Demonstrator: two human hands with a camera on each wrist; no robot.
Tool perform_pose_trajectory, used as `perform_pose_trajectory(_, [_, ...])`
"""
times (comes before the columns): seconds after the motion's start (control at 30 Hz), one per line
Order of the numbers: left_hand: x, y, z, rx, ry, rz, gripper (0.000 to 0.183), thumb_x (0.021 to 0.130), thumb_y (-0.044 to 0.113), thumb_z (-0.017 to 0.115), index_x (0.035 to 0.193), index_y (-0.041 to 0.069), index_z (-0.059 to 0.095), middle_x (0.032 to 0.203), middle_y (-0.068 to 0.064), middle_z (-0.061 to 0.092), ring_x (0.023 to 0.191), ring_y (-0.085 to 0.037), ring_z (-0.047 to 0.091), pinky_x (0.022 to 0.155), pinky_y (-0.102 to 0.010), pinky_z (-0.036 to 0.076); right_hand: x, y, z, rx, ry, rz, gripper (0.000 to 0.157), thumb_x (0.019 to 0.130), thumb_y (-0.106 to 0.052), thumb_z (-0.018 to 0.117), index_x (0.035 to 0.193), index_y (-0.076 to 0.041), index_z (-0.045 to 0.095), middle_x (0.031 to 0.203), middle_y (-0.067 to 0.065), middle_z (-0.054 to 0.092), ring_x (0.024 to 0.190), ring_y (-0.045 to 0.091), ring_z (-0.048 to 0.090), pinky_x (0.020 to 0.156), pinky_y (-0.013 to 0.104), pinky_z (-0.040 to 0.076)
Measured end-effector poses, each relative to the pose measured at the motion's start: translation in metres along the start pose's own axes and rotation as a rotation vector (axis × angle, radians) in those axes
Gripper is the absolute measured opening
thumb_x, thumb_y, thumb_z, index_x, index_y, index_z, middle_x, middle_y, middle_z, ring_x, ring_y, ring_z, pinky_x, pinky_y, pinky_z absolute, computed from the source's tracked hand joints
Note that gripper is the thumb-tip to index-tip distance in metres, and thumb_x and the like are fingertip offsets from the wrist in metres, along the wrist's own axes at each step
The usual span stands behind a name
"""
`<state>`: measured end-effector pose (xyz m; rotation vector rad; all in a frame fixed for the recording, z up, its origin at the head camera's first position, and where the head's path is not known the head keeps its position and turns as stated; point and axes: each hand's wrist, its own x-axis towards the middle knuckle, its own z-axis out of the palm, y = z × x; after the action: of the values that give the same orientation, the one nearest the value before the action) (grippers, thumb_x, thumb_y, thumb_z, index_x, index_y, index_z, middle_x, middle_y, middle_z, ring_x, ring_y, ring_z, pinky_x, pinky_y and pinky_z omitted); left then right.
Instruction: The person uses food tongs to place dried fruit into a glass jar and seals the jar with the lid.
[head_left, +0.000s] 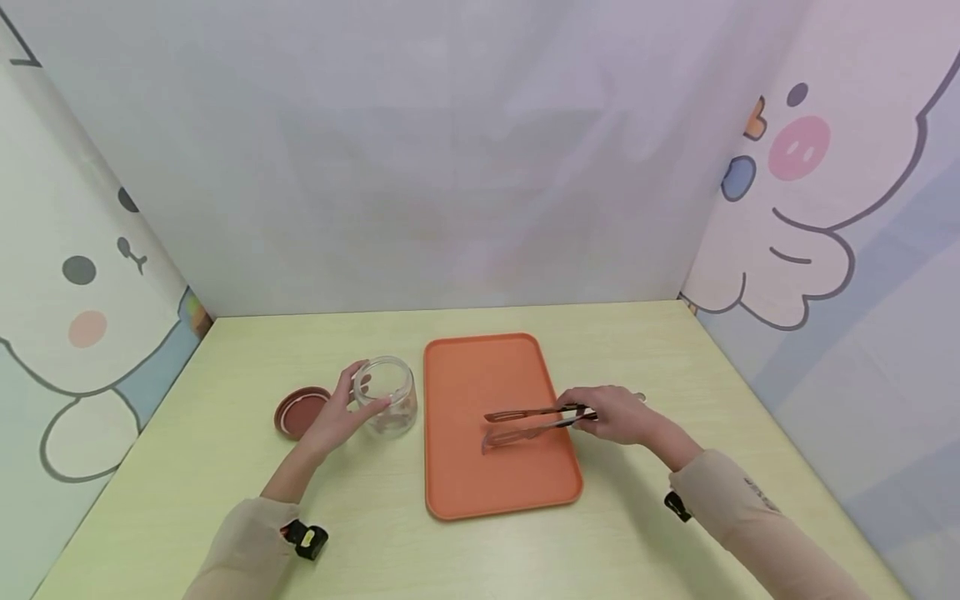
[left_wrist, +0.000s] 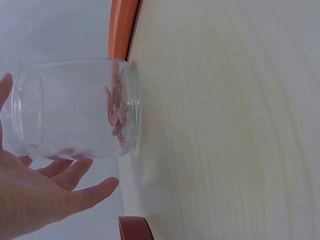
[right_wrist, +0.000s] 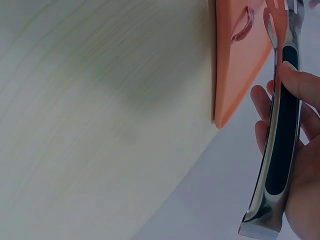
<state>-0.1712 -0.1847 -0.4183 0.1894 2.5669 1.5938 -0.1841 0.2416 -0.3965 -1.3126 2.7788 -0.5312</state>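
My left hand [head_left: 335, 421] holds a clear glass jar [head_left: 395, 419] that stands left of the tray, thumb at its mouth and fingers along its side. In the left wrist view, thin reddish-brown strips [left_wrist: 118, 110] lie at the jar's bottom. My right hand [head_left: 613, 414] grips metal tongs [head_left: 528, 432] by their dark-inlaid handles, thumb on one arm. The tongs' spread tips are over the orange tray [head_left: 495, 487]. One small, curved reddish strip [right_wrist: 244, 26] shows on that tray in the right wrist view, near the tong tips.
A round dark-red lid [head_left: 302, 414] lies on the pale wooden table [head_left: 360, 542], left of the left hand. Light curtains with cartoon animals hang behind the table and at both sides. Black cameras sit at both wrists.
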Motion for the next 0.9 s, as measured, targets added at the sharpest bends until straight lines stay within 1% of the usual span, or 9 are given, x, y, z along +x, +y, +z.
perform_pose_trajectory(0.07, [0.000, 0.000, 0.000, -0.003, 0.001, -0.007, 0.080, 0.080, 0.042, 0.061, 0.139, 0.019, 0.012, 0.137, -0.021, 0.026, 0.123, -0.041, 0.024, 0.091, -0.056, 0.027, 0.001, 0.000, 0.002, -0.004, 0.009, -0.021, 0.034, 0.078, -0.008, 0.066, 0.109, -0.017, 0.057, 0.089, -0.005, 0.060, 0.059, 0.002, 0.044, 0.050, 0.022, 0.037])
perform_pose_trajectory(0.13, [0.000, 0.000, 0.000, -0.002, 0.000, -0.007, 0.080, 0.080, 0.042, 0.061, 0.139, 0.019, 0.012, 0.137, -0.021, 0.026, 0.122, -0.041, 0.024, 0.090, -0.056, 0.027, 0.002, 0.000, 0.004, -0.010, 0.012, -0.026, 0.033, 0.078, -0.009, 0.066, 0.108, -0.018, 0.057, 0.090, -0.006, 0.060, 0.060, 0.002, 0.044, 0.051, 0.022, 0.037])
perform_pose_trajectory(0.3, [-0.001, 0.001, 0.001, -0.002, 0.001, -0.002, 0.080, 0.081, 0.042, 0.061, 0.139, 0.019, 0.012, 0.137, -0.022, 0.027, 0.122, -0.041, 0.024, 0.090, -0.056, 0.028, 0.002, -0.001, 0.005, 0.011, -0.009, -0.008, 0.029, 0.080, -0.010, 0.064, 0.105, -0.022, 0.057, 0.087, -0.013, 0.057, 0.062, 0.003, 0.045, 0.053, 0.023, 0.038])
perform_pose_trajectory(0.47, [-0.001, 0.001, 0.001, -0.003, 0.002, 0.005, 0.079, 0.081, 0.041, 0.061, 0.139, 0.018, 0.013, 0.137, -0.022, 0.027, 0.122, -0.041, 0.024, 0.090, -0.056, 0.028, -0.001, -0.002, 0.005, 0.055, -0.025, -0.001, 0.025, 0.080, -0.008, 0.063, 0.100, -0.022, 0.058, 0.084, -0.015, 0.055, 0.058, 0.004, 0.044, 0.051, 0.023, 0.037])
perform_pose_trajectory(0.6, [-0.001, 0.001, 0.001, 0.001, 0.000, 0.003, 0.079, 0.081, 0.041, 0.061, 0.139, 0.018, 0.013, 0.137, -0.022, 0.027, 0.122, -0.041, 0.025, 0.089, -0.056, 0.028, -0.002, -0.004, 0.006, 0.092, -0.031, -0.009, 0.022, 0.081, -0.007, 0.062, 0.097, -0.022, 0.058, 0.083, -0.010, 0.059, 0.058, 0.004, 0.044, 0.051, 0.023, 0.037])
perform_pose_trajectory(0.73, [-0.001, 0.001, 0.001, 0.003, 0.000, 0.002, 0.079, 0.081, 0.042, 0.061, 0.139, 0.018, 0.013, 0.137, -0.022, 0.027, 0.122, -0.041, 0.025, 0.090, -0.056, 0.028, -0.003, -0.003, 0.008, 0.131, -0.028, -0.034, 0.021, 0.082, -0.004, 0.060, 0.094, -0.021, 0.057, 0.083, -0.003, 0.061, 0.059, 0.005, 0.045, 0.053, 0.023, 0.038])
perform_pose_trajectory(0.9, [0.000, 0.001, 0.001, 0.006, 0.003, -0.001, 0.079, 0.080, 0.042, 0.061, 0.139, 0.018, 0.013, 0.137, -0.022, 0.027, 0.122, -0.041, 0.025, 0.089, -0.056, 0.028, -0.004, -0.001, 0.012, 0.149, -0.009, -0.045, 0.024, 0.080, 0.000, 0.060, 0.092, -0.020, 0.058, 0.081, -0.005, 0.061, 0.056, 0.004, 0.044, 0.052, 0.022, 0.037])
